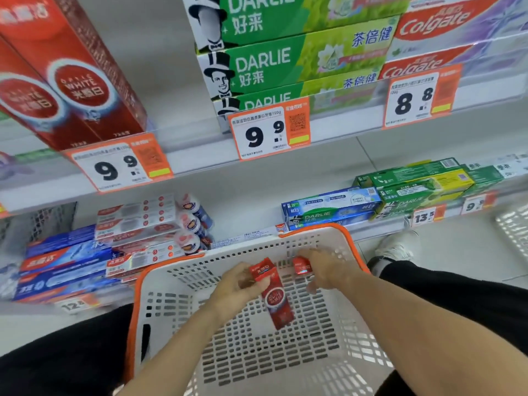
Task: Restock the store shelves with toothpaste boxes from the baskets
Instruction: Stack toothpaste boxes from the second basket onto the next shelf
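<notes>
Head view: left hand [237, 284] grips long red cardboard toothpaste box [275, 292], right hand [325, 271] pinches second red box [301, 265], lifting both from white perforated plastic basket [171, 284] for shelving.

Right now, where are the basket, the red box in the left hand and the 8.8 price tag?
basket [168, 271]: head view, orange rim.
red box [275, 298]: head view, its printed face.
left hand [237, 284]: head view, its back.
price tag [411, 100]: head view, the digits.

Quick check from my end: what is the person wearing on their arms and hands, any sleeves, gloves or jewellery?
Both forearms are bare up to the frame edge, with no sleeves in view. The left hand and right hand wear no gloves. No watch, ring or bracelet shows.
</notes>
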Available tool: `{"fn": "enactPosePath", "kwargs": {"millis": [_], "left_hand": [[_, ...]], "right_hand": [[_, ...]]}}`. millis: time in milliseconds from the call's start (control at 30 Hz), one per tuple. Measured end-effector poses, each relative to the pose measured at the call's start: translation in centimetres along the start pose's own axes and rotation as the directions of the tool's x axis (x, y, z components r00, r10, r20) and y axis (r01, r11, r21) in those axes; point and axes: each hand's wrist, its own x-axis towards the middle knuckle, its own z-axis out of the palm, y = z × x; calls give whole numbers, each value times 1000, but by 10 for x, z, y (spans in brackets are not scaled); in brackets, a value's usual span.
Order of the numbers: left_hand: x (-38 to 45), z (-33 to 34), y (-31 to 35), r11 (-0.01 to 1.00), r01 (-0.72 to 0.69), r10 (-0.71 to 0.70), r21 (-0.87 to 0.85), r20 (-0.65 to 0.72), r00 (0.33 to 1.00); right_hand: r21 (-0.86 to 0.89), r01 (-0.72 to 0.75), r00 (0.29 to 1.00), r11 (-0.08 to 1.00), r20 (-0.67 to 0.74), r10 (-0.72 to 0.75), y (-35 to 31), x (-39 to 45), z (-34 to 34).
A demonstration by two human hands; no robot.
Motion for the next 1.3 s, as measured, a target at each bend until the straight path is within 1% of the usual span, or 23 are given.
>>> {"fn": "enactPosePath", "kwargs": {"millis": [33,67,100,167,200,267,333,367,433,533,567,633,667,733,800,867,967,1033,1067,1100,1133,1200,1300], "left_hand": [[-11,-2,1,998,-5,4,-55,-23,1000],[-20,-2,3,994,-7,2,-110,-41,999],[-27,-4,4,986,5,-15,-166,-59,998],[-37,-8,9,968,22,-44,-251,-83,996],[-43,-10,15,960,33,-59,-278,-86,995],[-53,-17,32,937,24,-57,-348,-85,995],[-64,-26,52,920,-14,-28,-392,-101,995],[-69,-30,63,919,-32,-14,-393,-113,993],[-79,-38,83,931,-91,48,-354,-129,991],[-103,-40,116,946,-187,153,-266,-144,978],[-111,-40,125,950,-230,202,-209,-148,968],[-130,-43,141,944,-319,305,-79,-152,940],[-138,-44,148,940,-338,328,-51,-148,933],[-151,-48,161,934,-354,346,-48,-126,930],[-158,-52,173,918,-387,377,-83,-119,919],[-161,-59,184,908,-406,389,-102,-155,908],[-159,-69,191,885,-459,438,-76,-196,877],[-157,-75,193,868,-489,453,-88,-263,852],[-157,-78,195,860,-503,462,-80,-295,836],[-157,-81,197,853,-517,472,-68,-322,821],[-157,-83,198,844,-534,487,-51,-345,802],[-161,-89,202,820,-572,514,-16,-416,750],[-164,-99,205,782,-623,502,-7,-586,636]], "right_hand": [[-110,85,996,990,1,-85,-8,3,-1],[-175,159,987,972,-6,-162,-19,0,-5],[-196,174,985,965,23,-173,-25,-2,-8],[-24,21,997,999,74,-19,-31,-8,-7],[-15,18,994,1000,107,-16,-36,-10,-14],[-31,87,975,996,207,-79,-45,-18,-40],[36,133,940,990,312,-138,-60,-40,-78],[92,144,926,985,339,-167,-65,-55,-98],[215,191,912,958,321,-254,-74,-90,-133],[338,316,894,886,208,-398,-80,-143,-178],[378,365,878,851,165,-450,-82,-159,-188],[465,449,854,763,29,-519,-85,-179,-198],[495,481,849,724,-57,-525,-89,-185,-199],[523,535,838,663,-227,-497,-100,-191,-197],[555,581,812,596,-347,-468,-114,-191,-195],[569,610,792,552,-421,-442,-126,-191,-194],[537,674,739,508,-504,-447,-132,-188,-193],[454,707,703,541,-529,-475,-132,-188,-192],[428,726,683,538,-539,-493,-134,-189,-192],[434,744,665,508,-552,-502,-137,-188,-193],[468,760,649,451,-575,-498,-140,-188,-194],[454,816,579,359,-650,-493,-151,-196,-198],[286,892,431,351,-773,-466,-169,-217,-219]]}}
